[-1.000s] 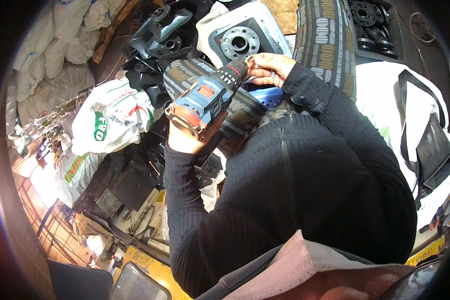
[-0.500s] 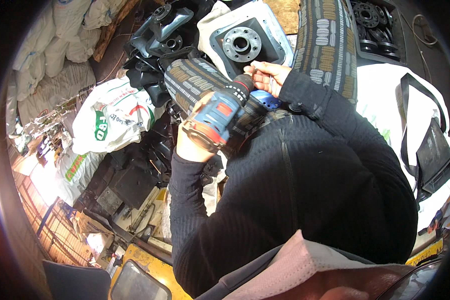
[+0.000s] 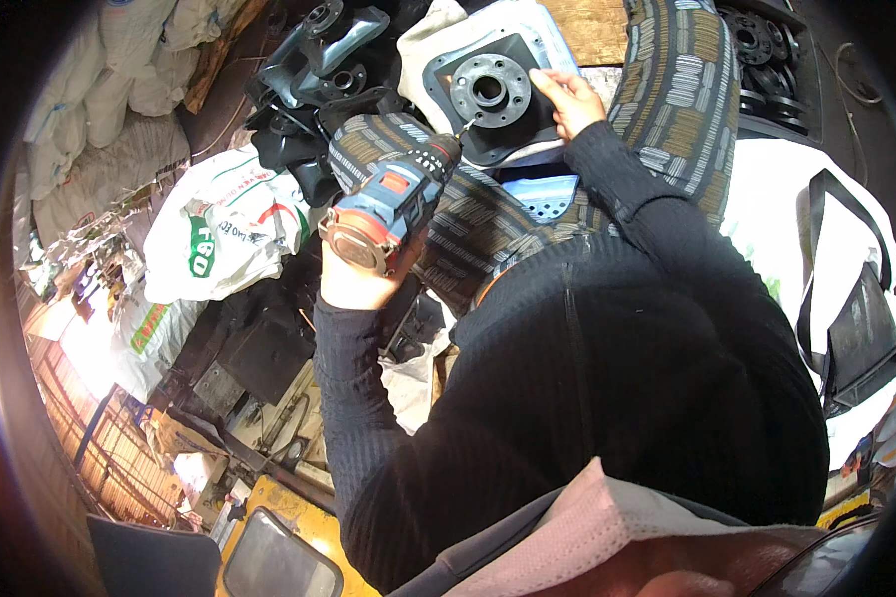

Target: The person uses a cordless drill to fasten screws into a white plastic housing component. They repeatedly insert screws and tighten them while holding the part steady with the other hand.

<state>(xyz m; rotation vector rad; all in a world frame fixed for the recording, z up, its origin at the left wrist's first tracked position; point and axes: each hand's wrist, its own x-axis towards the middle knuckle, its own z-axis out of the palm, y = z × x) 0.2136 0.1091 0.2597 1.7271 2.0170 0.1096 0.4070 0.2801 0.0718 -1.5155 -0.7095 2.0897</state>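
Note:
My left hand (image 3: 363, 287) grips a blue and black cordless drill (image 3: 388, 199) with an orange-red end. Its thin bit (image 3: 470, 123) points up and right, meeting the lower-left rim of a round dark metal flange (image 3: 517, 80). That flange has a large centre hole and smaller holes around it. It sits in a dark square housing (image 3: 528, 139), with pale cloth or plastic (image 3: 548, 32) around it. Close to the flange's right side is my right hand (image 3: 577, 102), its fingers bent and drawn together at the tips. Whatever may be between them is too small to make out.
Dark metal housings (image 3: 319, 80) are heaped at the upper left, beside a white printed bag (image 3: 234, 224). Patterned fabric (image 3: 672, 99) covers my legs, with a blue perforated piece (image 3: 546, 197) between them. A bin of black flanges (image 3: 762, 60) stands at the upper right.
My right hand has moved from the drill's tip up and right to the flange's side. The drill has shifted left and down, its bit now at the flange's rim.

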